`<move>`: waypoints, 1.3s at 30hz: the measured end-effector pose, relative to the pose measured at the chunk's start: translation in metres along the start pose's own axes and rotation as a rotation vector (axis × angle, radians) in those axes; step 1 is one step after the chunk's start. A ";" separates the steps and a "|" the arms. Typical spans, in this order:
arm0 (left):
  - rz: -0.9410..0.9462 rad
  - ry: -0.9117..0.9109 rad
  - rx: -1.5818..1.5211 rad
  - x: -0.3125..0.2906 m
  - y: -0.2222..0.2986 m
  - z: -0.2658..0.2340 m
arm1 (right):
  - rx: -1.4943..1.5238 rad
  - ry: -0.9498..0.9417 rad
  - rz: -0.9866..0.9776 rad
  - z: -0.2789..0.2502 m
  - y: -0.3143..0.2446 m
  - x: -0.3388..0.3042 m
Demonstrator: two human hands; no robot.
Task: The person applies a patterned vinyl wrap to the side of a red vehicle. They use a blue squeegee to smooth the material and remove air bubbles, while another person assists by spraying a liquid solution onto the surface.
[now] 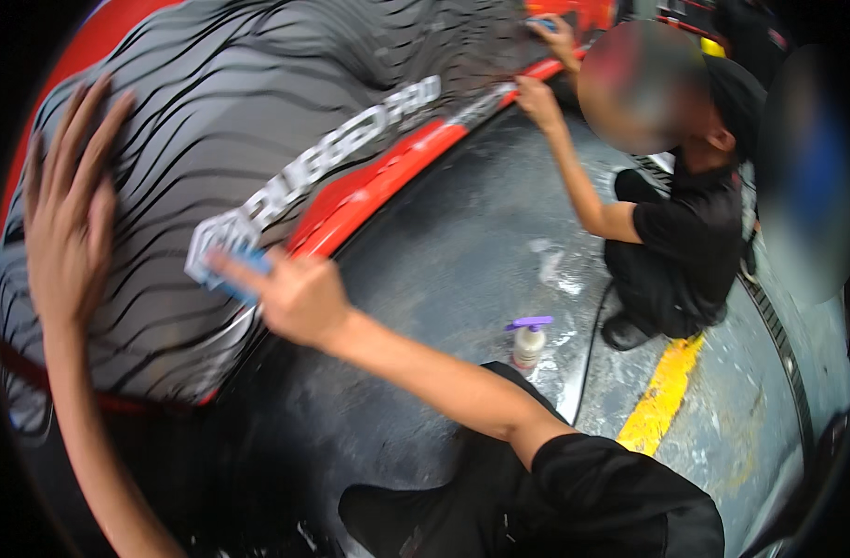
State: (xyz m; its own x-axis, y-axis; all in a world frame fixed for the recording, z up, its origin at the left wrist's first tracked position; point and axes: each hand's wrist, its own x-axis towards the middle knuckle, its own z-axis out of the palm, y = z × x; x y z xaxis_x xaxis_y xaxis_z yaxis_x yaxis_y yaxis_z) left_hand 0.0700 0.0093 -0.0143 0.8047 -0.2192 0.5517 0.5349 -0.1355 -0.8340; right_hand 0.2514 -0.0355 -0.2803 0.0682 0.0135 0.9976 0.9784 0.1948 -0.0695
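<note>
A grey vinyl decal [192,139] with wavy black lines and white lettering covers a red vehicle's side panel. My left hand [70,219] lies flat on the decal at the far left, fingers stretched upward and slightly apart. Lower on the panel, my right hand [299,293] grips a blue squeegee [256,260], its index finger laid along it. The squeegee presses on the white emblem [202,244] at the near end of the lettering. Motion blurs its edges, and my fingers cover part of it.
A co-worker [685,223] in black squats at the right, both hands at the panel's far end, one with a blue tool [539,25]. A spray bottle [529,344] with a purple head stands on the wet grey floor [425,251]. A dark hose and a yellow stripe [664,395] lie nearby.
</note>
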 end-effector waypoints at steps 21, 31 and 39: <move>-0.078 0.091 -0.171 0.006 0.014 -0.015 | 0.108 -0.030 0.003 0.004 -0.001 0.006; -0.086 0.144 -0.190 0.005 0.014 -0.010 | 0.082 -0.060 0.000 -0.005 0.003 0.014; -0.070 0.168 -0.174 0.004 0.014 -0.008 | 0.083 -0.146 -0.062 -0.014 0.006 0.016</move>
State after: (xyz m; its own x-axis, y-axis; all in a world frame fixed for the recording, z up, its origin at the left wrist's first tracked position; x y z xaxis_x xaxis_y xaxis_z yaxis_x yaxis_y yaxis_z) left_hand 0.0787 -0.0014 -0.0233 0.7054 -0.3586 0.6114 0.5238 -0.3174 -0.7905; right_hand 0.2611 -0.0475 -0.2651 -0.0264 0.1397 0.9898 0.9600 0.2797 -0.0139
